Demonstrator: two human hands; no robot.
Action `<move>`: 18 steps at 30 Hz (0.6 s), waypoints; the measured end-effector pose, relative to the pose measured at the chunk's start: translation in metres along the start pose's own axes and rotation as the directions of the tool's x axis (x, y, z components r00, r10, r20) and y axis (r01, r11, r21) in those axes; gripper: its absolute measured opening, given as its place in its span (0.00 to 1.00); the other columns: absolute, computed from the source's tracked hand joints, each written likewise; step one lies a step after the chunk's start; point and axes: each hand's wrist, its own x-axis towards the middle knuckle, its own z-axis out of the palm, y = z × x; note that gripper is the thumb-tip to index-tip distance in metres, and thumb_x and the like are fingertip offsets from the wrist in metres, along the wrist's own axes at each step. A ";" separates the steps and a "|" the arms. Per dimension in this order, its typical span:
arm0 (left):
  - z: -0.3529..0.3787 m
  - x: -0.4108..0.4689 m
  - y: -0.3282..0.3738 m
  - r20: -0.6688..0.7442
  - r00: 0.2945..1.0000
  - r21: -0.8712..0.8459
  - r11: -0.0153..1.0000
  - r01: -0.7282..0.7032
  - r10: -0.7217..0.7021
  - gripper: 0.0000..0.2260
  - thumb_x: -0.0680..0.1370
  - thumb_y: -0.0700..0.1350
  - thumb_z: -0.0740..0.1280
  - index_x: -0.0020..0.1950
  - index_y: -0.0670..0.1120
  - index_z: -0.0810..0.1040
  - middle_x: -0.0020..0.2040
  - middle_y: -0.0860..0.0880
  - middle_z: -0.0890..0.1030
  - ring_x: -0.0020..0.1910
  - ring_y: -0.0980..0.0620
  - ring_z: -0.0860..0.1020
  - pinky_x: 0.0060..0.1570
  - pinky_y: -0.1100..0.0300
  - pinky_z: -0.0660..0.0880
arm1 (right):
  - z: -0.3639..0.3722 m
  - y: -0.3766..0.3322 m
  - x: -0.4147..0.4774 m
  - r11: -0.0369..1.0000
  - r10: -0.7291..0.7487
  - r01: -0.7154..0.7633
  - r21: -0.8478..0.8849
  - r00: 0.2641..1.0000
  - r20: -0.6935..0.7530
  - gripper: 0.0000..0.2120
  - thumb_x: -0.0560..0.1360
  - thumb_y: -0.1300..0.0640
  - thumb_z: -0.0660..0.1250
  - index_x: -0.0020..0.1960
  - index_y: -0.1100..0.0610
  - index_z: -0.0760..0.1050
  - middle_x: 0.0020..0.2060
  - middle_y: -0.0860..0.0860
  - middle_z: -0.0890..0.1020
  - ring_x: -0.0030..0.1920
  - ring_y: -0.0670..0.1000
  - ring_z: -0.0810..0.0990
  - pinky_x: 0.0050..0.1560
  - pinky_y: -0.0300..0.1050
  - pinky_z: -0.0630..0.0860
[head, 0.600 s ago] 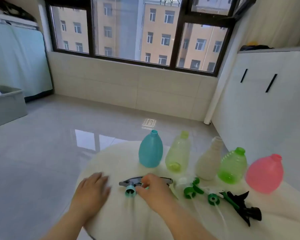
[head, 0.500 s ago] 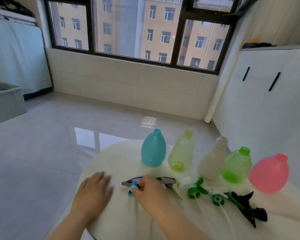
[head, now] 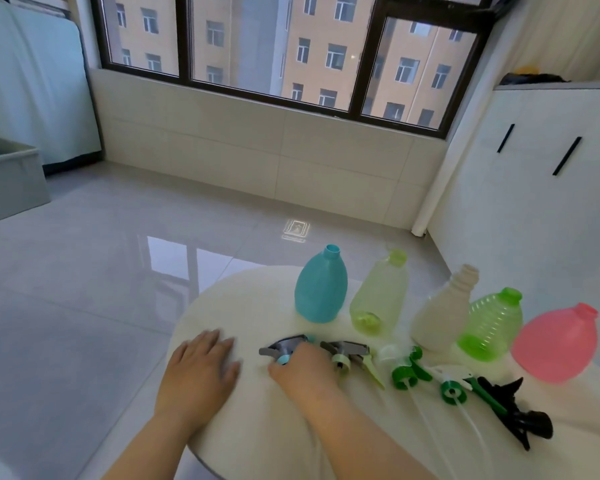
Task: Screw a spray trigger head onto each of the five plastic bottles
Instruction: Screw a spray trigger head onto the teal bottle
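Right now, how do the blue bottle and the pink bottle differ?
The blue bottle is tall and teardrop-shaped; the pink bottle is squat and round. The blue bottle stands at the row's left end, the pink bottle at its right end. Both necks are open, with no trigger head.

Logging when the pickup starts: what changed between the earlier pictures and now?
The right hand slid left over the grey spray trigger head with a teal collar and curls its fingers round it, uncovering the grey head with a pale green collar beside it. The left hand stays flat on the round white table; the five plastic bottles stand unmoved.
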 end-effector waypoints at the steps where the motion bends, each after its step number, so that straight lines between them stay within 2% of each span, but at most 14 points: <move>1: 0.000 0.000 0.000 -0.001 1.000 -0.003 1.000 -0.001 0.001 0.21 0.78 0.55 0.51 0.70 0.53 0.59 0.74 0.53 0.59 0.73 0.55 0.56 0.71 0.58 0.52 | -0.002 0.001 0.000 0.996 0.029 -0.030 0.078 0.999 0.013 0.06 0.72 0.52 0.60 0.43 0.55 0.69 0.38 0.54 0.78 0.40 0.55 0.77 0.31 0.38 0.67; 4: 0.000 0.000 0.000 -0.007 1.000 -0.022 1.000 -0.006 0.005 0.20 0.78 0.55 0.52 0.70 0.53 0.59 0.74 0.52 0.59 0.73 0.54 0.56 0.71 0.58 0.52 | -0.017 0.001 -0.003 0.920 0.064 -0.097 0.379 0.993 0.100 0.09 0.72 0.53 0.63 0.45 0.59 0.71 0.32 0.53 0.74 0.27 0.49 0.72 0.26 0.38 0.68; 7: -0.002 -0.001 0.002 -0.006 1.000 -0.040 0.999 -0.008 0.007 0.21 0.78 0.55 0.52 0.70 0.53 0.60 0.74 0.52 0.59 0.73 0.54 0.56 0.71 0.58 0.51 | -0.037 0.001 -0.014 0.695 -0.003 -0.133 0.706 0.982 0.189 0.06 0.73 0.57 0.64 0.39 0.58 0.71 0.31 0.52 0.75 0.24 0.47 0.73 0.24 0.36 0.73; 9: -0.003 -0.002 0.002 -0.006 1.000 -0.049 0.999 -0.001 0.001 0.20 0.78 0.54 0.52 0.70 0.52 0.60 0.74 0.52 0.60 0.73 0.54 0.56 0.71 0.58 0.51 | -0.051 0.003 -0.021 0.519 -0.077 -0.113 0.847 0.981 0.178 0.05 0.74 0.59 0.63 0.41 0.59 0.72 0.33 0.54 0.78 0.25 0.47 0.76 0.27 0.37 0.76; 11: -0.004 -0.003 0.003 -0.006 1.000 -0.057 0.998 0.004 -0.005 0.20 0.78 0.54 0.53 0.70 0.52 0.60 0.73 0.52 0.60 0.73 0.54 0.56 0.71 0.58 0.51 | -0.066 0.011 -0.029 0.335 -0.141 -0.089 0.938 0.979 0.144 0.04 0.74 0.60 0.62 0.44 0.61 0.72 0.33 0.54 0.82 0.27 0.48 0.80 0.30 0.39 0.78; 13: -0.005 -0.003 0.003 0.007 1.000 -0.067 0.998 0.016 -0.015 0.20 0.78 0.54 0.53 0.70 0.52 0.61 0.73 0.52 0.60 0.73 0.54 0.57 0.71 0.59 0.51 | -0.080 0.024 -0.035 0.198 -0.198 -0.053 0.979 0.976 0.093 0.06 0.71 0.59 0.63 0.45 0.61 0.73 0.33 0.52 0.85 0.31 0.49 0.82 0.33 0.41 0.79; 16: -0.009 -0.003 0.006 0.001 1.000 -0.133 0.991 0.031 -0.032 0.19 0.77 0.52 0.56 0.67 0.51 0.65 0.72 0.52 0.63 0.70 0.53 0.61 0.69 0.59 0.54 | -0.099 0.047 -0.045 0.067 -0.224 0.022 0.998 0.974 -0.006 0.13 0.66 0.53 0.62 0.47 0.59 0.76 0.38 0.50 0.86 0.38 0.48 0.84 0.35 0.41 0.80; 18: -0.014 0.000 0.013 -0.021 0.996 -0.295 0.952 0.078 -0.088 0.17 0.76 0.48 0.61 0.64 0.49 0.69 0.69 0.49 0.69 0.67 0.50 0.67 0.65 0.58 0.59 | -0.111 0.064 -0.051 -0.020 -0.223 0.056 0.998 0.973 -0.059 0.11 0.64 0.52 0.65 0.44 0.55 0.79 0.40 0.50 0.85 0.36 0.47 0.83 0.33 0.39 0.78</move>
